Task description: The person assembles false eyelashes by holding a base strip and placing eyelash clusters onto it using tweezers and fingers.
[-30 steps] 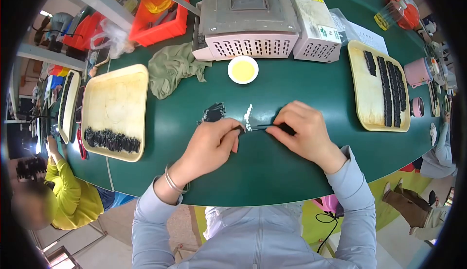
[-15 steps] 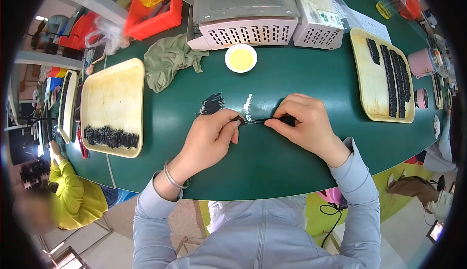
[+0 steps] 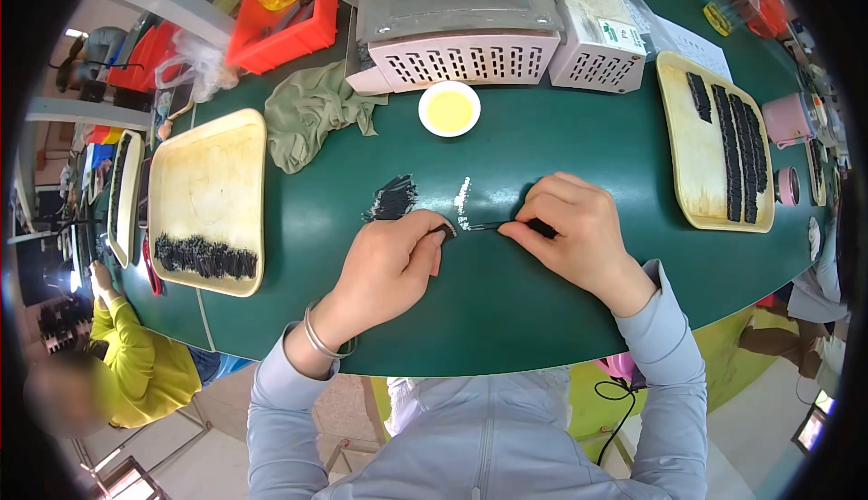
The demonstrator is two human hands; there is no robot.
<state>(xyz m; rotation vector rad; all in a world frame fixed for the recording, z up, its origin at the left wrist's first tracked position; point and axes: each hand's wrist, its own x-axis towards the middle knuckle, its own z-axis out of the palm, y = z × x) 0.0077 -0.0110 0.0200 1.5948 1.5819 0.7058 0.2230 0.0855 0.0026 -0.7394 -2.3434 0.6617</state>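
Note:
My left hand (image 3: 384,260) is closed, thumb and forefinger pinching a small thin black piece (image 3: 448,229). In my right hand (image 3: 579,233), the fingers are closed around a pair of dark tweezers (image 3: 485,225), whose tips point left at the lower end of a line of tiny white parts (image 3: 463,200) on the green table. A narrow gap separates the tweezers from the black piece. Just beyond my left hand lies a loose pile of thin black strips (image 3: 394,196).
On the left, a cream tray (image 3: 208,165) holds a row of black strips; another tray (image 3: 692,183) at right bears several black rows. Ahead are a white dish (image 3: 449,109) of yellow material, a crumpled green cloth (image 3: 307,116), a metal machine (image 3: 457,39) and a red bin (image 3: 280,43).
My right hand has shifted slightly right, and the tweezer tips have drawn away from my left fingertips. My left hand stays nearly in place, with the black piece showing more.

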